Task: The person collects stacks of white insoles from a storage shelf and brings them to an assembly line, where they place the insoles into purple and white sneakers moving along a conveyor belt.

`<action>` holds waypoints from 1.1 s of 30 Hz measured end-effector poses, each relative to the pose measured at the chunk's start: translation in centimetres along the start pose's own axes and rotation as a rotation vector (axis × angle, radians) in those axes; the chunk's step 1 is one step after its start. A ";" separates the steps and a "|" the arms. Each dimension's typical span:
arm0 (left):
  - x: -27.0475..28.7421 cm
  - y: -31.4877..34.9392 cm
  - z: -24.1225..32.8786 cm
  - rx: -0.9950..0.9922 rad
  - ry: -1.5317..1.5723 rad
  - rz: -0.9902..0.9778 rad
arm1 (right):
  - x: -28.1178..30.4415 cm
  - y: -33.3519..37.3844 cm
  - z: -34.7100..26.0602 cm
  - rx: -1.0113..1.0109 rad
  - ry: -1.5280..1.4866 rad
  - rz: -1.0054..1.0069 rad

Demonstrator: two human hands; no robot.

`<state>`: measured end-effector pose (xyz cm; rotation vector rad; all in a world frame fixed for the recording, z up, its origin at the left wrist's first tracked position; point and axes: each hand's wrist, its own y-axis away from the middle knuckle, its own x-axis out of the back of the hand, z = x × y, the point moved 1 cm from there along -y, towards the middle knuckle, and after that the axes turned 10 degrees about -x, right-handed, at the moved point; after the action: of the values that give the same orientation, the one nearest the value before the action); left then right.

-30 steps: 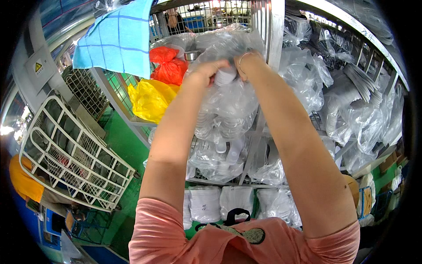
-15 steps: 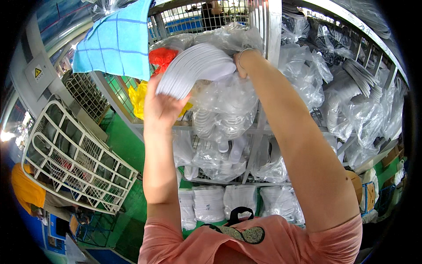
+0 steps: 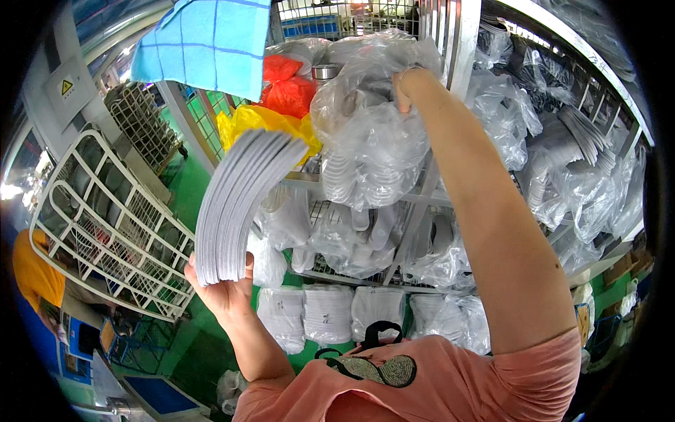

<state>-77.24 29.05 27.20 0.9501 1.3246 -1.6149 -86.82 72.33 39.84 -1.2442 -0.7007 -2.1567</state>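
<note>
A curved stack of thin white-grey insoles rests in my left hand; the fingers and thumb close round its lower end, and its upper end leans right. My right arm reaches up to the shelf. There my right hand grips the edge of a clear plastic bag, its fingertips partly hidden by the plastic. More insoles show through the lower part of this bag. Behind the stack's upper end lies a yellow plastic bag, with a knotted red plastic bag next to it.
A blue towel hangs at upper left. Metal shelving holds bagged insoles, with packed bundles lower down. A white wire trolley stands left; a person in orange is beyond it. A roll of tape sits on the shelf.
My left hand has brought the insole stack down and left, away from the shelf, and the stack now stands more upright. My right hand stays by the plastic bag, apart from the stack.
</note>
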 end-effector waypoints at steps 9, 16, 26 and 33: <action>1.5 3.9 2.7 -0.052 -0.013 0.151 | 0.7 5.8 -0.5 0.117 -0.080 0.380; 3.5 5.1 4.6 -0.045 -0.081 0.148 | -1.1 0.9 -0.8 0.213 0.078 0.326; 3.7 7.0 5.8 -0.103 -0.108 0.121 | 0.0 2.4 -0.6 0.235 0.169 0.253; 4.0 8.7 6.4 -0.119 -0.135 0.143 | 0.9 1.7 -1.3 0.180 0.155 0.073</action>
<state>-71.02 21.25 21.41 0.8299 1.2188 -1.4491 -86.80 70.06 40.38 -0.9834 -0.7533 -2.0550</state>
